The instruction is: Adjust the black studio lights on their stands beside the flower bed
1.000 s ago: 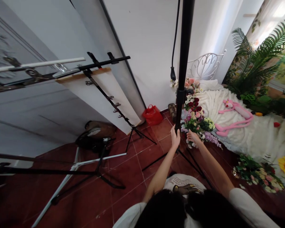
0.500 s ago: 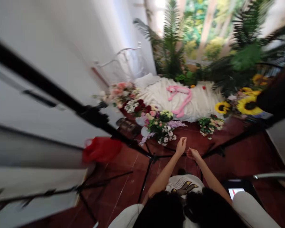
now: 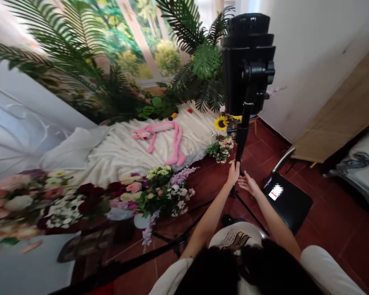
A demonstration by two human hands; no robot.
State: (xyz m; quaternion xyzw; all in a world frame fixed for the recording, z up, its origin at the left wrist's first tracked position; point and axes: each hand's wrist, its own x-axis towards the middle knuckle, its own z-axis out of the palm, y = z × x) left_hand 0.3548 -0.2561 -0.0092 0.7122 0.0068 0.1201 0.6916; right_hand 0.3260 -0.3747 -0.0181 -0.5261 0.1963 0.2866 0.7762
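My left hand (image 3: 233, 173) is raised in front of me with its fingers stretched upward. It overlaps the black pole (image 3: 240, 145) of a stand that carries a studio light (image 3: 247, 61); I cannot tell whether it touches the pole. Just to its right and slightly lower is my right hand (image 3: 248, 183), palm turned inward and fingers apart, holding nothing. Beyond the hands, a long-limbed pink plush toy (image 3: 175, 141) lies on a bed with a cream fluffy cover (image 3: 110, 145).
Bunches of flowers (image 3: 135, 192) line the bed's near side. Palm leaves (image 3: 89, 53) stand behind it. At right, a black chair (image 3: 295, 200) bears a lit phone (image 3: 276, 192). Black stand legs (image 3: 169, 246) cross the red tiled floor (image 3: 322, 233). A silver-edged seat (image 3: 363, 168) is farther right.
My view has swung to the right, so the bed and flowers shift left and the studio light and chair come into view. My hands stay close together, the right one now spread wider.
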